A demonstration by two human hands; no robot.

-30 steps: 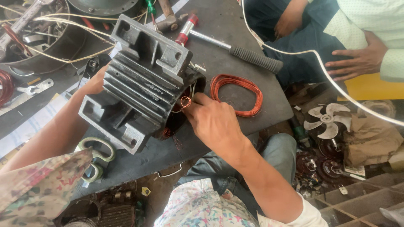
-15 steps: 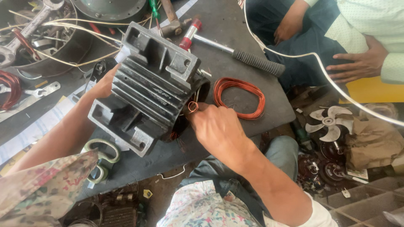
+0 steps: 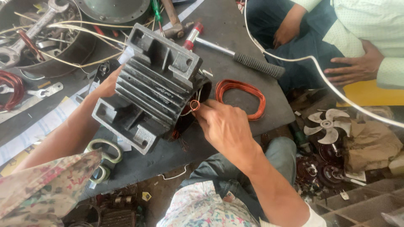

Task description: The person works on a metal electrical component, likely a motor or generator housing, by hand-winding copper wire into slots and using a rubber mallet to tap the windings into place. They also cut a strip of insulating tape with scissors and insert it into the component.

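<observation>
1. A grey cast-metal motor housing (image 3: 149, 84), ribbed with parallel cooling fins and squared off by bolt-holed feet, lay tilted on its side on a dark, scuffed worktable (image 3: 235, 25).
2. The left hand (image 3: 107, 84) pressed flat against the far side of the housing, steadying it; its fingers were hidden behind the casting, so I could not tell how far they curled.
3. The right hand (image 3: 223, 126) sat at the open end of the housing, fingertips pinched together on a small loop of copper wire (image 3: 195, 105), thin and glossy orange.
4. Just beside that hand, a larger coil of copper winding (image 3: 242, 98) lay flat on the table in a rounded oval.
5. A hammer (image 3: 235, 54) with a knurled black grip and a red collar lay behind the housing.
6. Green-handled scissors (image 3: 103, 159) rested near the table's front edge.
7. Another person's hand (image 3: 355, 67) rested on a dark trouser leg opposite.
8. A small white plastic fan blade (image 3: 326, 124) lay on the cluttered floor.
</observation>
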